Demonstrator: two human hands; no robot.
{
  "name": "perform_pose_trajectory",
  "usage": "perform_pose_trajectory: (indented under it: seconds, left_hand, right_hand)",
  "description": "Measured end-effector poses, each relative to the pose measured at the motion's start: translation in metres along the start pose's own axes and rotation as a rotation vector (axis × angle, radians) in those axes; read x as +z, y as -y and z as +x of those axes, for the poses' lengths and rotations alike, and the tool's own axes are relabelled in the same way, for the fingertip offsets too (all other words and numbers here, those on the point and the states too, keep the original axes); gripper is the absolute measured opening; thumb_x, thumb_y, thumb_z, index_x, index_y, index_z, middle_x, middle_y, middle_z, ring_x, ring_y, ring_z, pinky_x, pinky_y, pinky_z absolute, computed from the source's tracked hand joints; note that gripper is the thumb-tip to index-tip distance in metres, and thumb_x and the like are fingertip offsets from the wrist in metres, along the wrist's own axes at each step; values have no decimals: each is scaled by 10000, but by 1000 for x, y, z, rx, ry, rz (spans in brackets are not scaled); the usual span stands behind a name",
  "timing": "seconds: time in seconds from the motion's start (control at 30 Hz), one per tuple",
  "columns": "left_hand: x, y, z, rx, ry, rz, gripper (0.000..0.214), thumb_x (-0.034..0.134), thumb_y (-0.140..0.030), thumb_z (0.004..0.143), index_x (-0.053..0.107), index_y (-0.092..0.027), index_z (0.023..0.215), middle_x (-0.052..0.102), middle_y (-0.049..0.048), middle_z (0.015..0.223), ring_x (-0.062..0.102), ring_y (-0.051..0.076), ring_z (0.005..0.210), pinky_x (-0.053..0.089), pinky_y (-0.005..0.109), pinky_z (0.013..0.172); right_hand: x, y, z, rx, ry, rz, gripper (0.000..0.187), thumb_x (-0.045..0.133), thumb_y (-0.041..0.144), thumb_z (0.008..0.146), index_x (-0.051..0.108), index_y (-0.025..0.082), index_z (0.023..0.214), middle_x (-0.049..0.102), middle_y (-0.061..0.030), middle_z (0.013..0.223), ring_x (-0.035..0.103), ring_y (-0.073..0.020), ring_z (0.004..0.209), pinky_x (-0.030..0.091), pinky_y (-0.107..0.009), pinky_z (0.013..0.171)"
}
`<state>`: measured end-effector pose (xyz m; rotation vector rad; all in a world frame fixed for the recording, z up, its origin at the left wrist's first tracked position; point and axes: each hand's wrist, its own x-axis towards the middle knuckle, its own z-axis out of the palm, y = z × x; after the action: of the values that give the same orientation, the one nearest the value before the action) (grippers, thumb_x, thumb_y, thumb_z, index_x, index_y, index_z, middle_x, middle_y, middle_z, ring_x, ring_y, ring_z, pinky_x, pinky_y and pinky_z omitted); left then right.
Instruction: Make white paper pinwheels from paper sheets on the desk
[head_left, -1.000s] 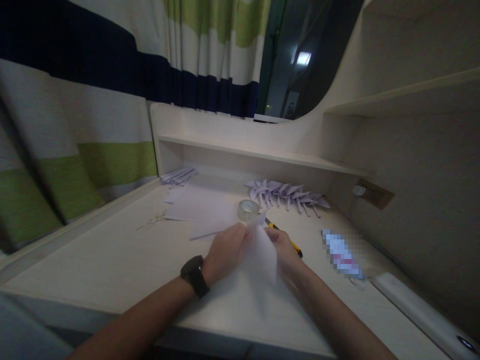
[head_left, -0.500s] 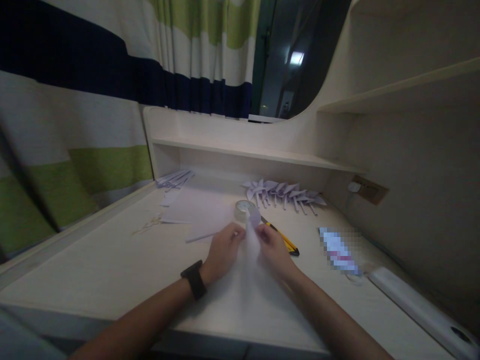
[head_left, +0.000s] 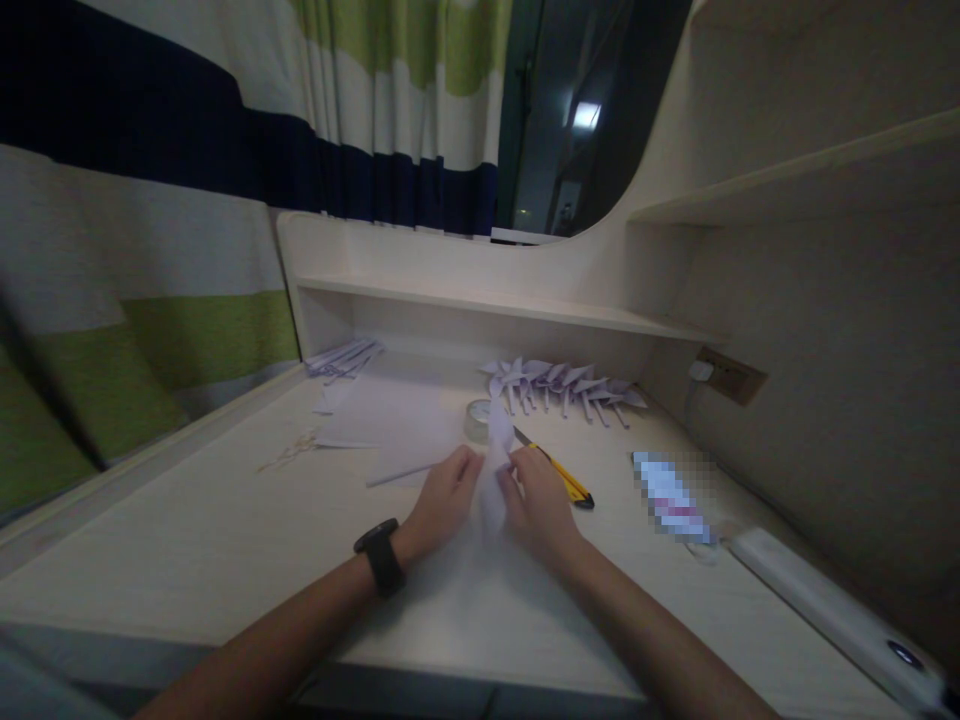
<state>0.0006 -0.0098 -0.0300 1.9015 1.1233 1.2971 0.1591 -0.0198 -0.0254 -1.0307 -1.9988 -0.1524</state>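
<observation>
Between both hands stands a white sheet of paper (head_left: pixel 493 495), curled and held upright over the desk, its lower part slightly blurred. My left hand (head_left: pixel 446 492), with a dark watch on the wrist, pinches the paper's left side. On its right side, my right hand (head_left: pixel 541 498) grips the paper with thumb and bent fingers. Just behind the paper lies a roll of clear tape (head_left: pixel 476 422), partly covered by it. A yellow and black utility knife (head_left: pixel 571 484) rests beyond my right hand. One rolled paper stick (head_left: pixel 397 476) lies left of my left hand.
Several paper pinwheels (head_left: pixel 566 385) lie in a row at the back. Flat white sheets (head_left: pixel 397 410) and a pile of paper sticks (head_left: pixel 343 358) are at the back left. On the right are a blurred-out phone-like object (head_left: pixel 671 497) and a long white device (head_left: pixel 825 610).
The paper between my hands has bent and curled differently, its top leaning further back. My right fingers have folded in on it. The whole view has shifted slightly.
</observation>
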Motion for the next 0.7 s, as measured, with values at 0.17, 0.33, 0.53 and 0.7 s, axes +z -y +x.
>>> perform_pose_trajectory:
  seconds: [0.17,0.33,0.53,0.7]
  left_hand:
    - [-1,0,-2,32,15,57,283,346,-377,941,456,-191,758,485,-18,673,470,151,643,327,266,592]
    - [-3,-4,-3,59,18,99,271,338,-356,946,438,-193,754,483,-13,667,467,153,627,321,270,584]
    - [-9,-10,-3,108,44,203,257,333,-332,948,445,-196,761,510,1,687,486,165,646,326,274,588]
    - [-13,-12,-4,143,65,368,223,341,-308,945,459,-205,787,535,8,698,504,171,642,326,277,585]
  right_hand:
    - [2,-2,-1,168,78,218,115,421,233,886,519,187,850,543,-35,795,500,-185,753,380,-297,686]
    - [2,-4,2,354,117,459,196,463,325,886,533,190,763,560,-6,736,503,-158,691,381,-258,625]
    - [-8,-13,11,421,260,899,161,633,333,742,615,173,740,593,1,688,529,-152,639,420,-267,635]
    - [-11,-12,12,575,258,1004,109,676,261,635,640,171,684,615,12,638,546,-145,600,432,-265,623]
